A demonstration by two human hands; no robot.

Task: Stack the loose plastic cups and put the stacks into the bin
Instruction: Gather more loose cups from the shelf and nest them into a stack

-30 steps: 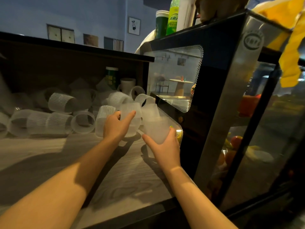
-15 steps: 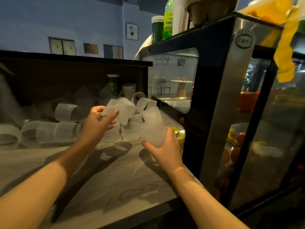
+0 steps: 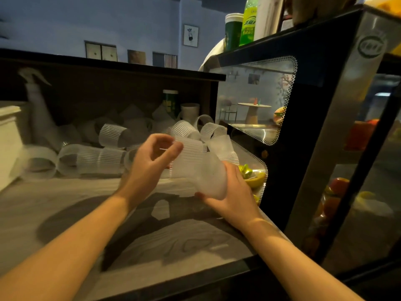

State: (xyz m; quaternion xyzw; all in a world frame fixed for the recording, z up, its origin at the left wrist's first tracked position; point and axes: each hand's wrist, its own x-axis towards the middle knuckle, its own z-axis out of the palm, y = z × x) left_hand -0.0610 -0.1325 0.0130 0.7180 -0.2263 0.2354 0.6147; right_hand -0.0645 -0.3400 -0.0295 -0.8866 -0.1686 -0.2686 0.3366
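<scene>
Where cups were apart, left hand (image 3: 152, 161) pinching ribbed cup (image 3: 188, 155) against right hand's (image 3: 234, 192) gripped stack (image 3: 210, 177).

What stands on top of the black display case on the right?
On the display case stand a green cup with a white lid and a green bottle. Things further right are cut off by the frame, so I cannot identify them.

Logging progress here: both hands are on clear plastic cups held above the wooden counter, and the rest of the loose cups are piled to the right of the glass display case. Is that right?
Not quite. The pile of loose cups lies to the left of the glass display case, not the right, as the head view shows. The rest holds: the left hand and right hand hold clear plastic cups above the wooden counter.
</scene>
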